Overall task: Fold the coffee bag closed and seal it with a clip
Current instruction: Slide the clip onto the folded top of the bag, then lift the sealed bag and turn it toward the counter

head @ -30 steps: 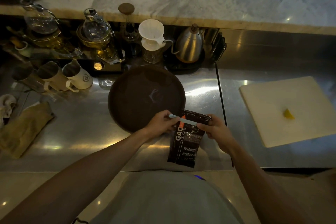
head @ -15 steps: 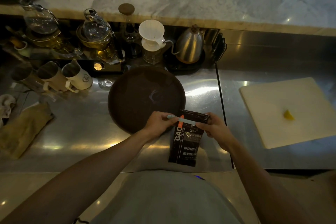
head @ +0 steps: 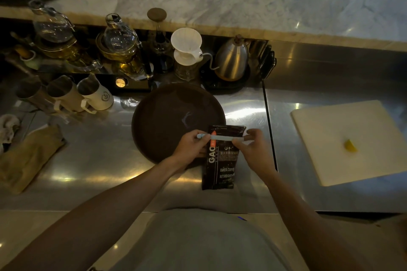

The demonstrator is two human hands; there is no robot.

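The coffee bag (head: 220, 160) lies flat on the steel counter (head: 88, 160) near its front edge, label up, its top lapping over the rim of the round brown tray (head: 167, 121). Across the bag, just below its top, sits the pale blue clip (head: 221, 137), running side to side. My left hand (head: 191, 145) pinches the clip's left end and my right hand (head: 253, 149) pinches its right end against the bag's edge, so both are closed on the clip. I cannot tell whether the clip is latched, or whether the top is properly folded beneath it.

To do this well, I judge I should keep the clip square across the full width, so that neither corner of the bag escapes, then press evenly from the hinge end toward the free end. The foil looks slippery, so I should hold the fold flat while I squeeze. The cutting board (head: 352, 138) towards the right edge is well apart.
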